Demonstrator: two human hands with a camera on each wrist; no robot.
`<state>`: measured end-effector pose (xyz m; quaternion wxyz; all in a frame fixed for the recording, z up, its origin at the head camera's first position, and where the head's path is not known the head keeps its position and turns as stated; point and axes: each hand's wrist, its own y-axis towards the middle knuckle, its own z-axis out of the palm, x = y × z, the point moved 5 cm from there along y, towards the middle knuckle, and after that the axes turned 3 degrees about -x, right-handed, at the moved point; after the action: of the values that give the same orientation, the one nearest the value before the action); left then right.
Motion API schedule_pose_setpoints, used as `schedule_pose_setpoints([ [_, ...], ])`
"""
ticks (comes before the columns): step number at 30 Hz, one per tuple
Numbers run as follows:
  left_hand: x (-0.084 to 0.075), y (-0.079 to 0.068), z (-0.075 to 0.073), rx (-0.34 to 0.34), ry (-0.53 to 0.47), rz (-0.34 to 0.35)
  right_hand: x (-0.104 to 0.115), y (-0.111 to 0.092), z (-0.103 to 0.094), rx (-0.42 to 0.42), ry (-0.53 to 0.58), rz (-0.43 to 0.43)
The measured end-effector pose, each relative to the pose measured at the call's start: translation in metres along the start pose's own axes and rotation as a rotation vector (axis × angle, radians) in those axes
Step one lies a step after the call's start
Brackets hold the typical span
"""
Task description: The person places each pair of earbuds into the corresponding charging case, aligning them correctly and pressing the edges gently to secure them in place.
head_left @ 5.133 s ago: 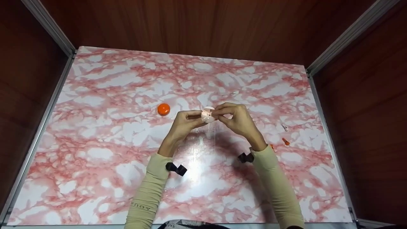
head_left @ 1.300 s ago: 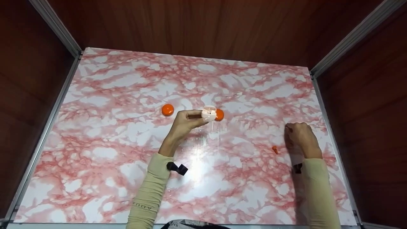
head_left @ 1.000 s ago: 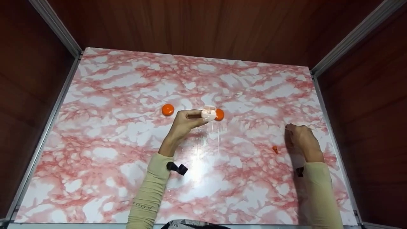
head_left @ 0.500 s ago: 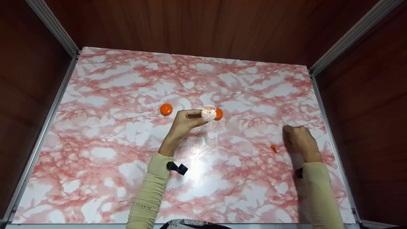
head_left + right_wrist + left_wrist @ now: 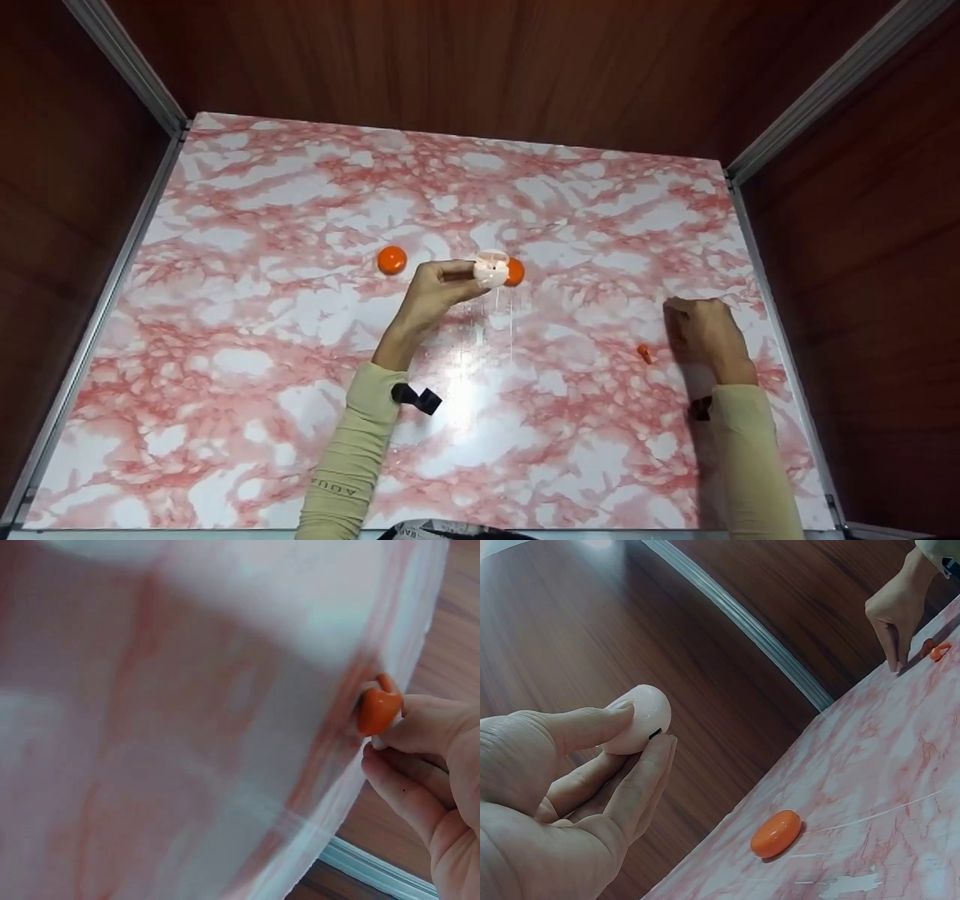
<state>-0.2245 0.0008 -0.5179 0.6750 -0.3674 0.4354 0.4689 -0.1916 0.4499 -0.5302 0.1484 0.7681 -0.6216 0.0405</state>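
A pale pink-white earbud case [image 5: 491, 273] with its lid up is in my left hand [image 5: 439, 292], between thumb and fingers, above the table. In the left wrist view the case [image 5: 641, 720] shows its rounded side and a dark slot. My right hand [image 5: 712, 330] is low at the table's right side. Its thumb and fingertips pinch a small white earbud [image 5: 377, 742], mostly hidden by the fingers. Close by those fingertips is an orange earbud [image 5: 379, 711]. Left of the hand, an orange earbud [image 5: 644, 354] lies on the table.
A round orange case [image 5: 391, 260] sits left of the held case. Another orange case [image 5: 514, 271] is partly hidden behind it. Brown wood panels [image 5: 480, 67] with metal corner rails [image 5: 124, 64] enclose the pink-and-white marbled table [image 5: 247, 420].
Five seconds ago my right hand was at the white case; it has since moved right, down to the earbuds. Over the last second it stays there, shifting slightly. My left hand keeps its hold.
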Motion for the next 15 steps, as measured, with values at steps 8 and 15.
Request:
schedule_pose_setpoints([
  [8,0.001,0.0,0.001,0.022,0.019,0.006,0.021,0.009,-0.008,-0.122,0.187,0.015],
  [15,0.001,0.0,0.003,0.031,0.014,0.012,0.045,0.017,-0.006,-0.113,0.425,0.116],
])
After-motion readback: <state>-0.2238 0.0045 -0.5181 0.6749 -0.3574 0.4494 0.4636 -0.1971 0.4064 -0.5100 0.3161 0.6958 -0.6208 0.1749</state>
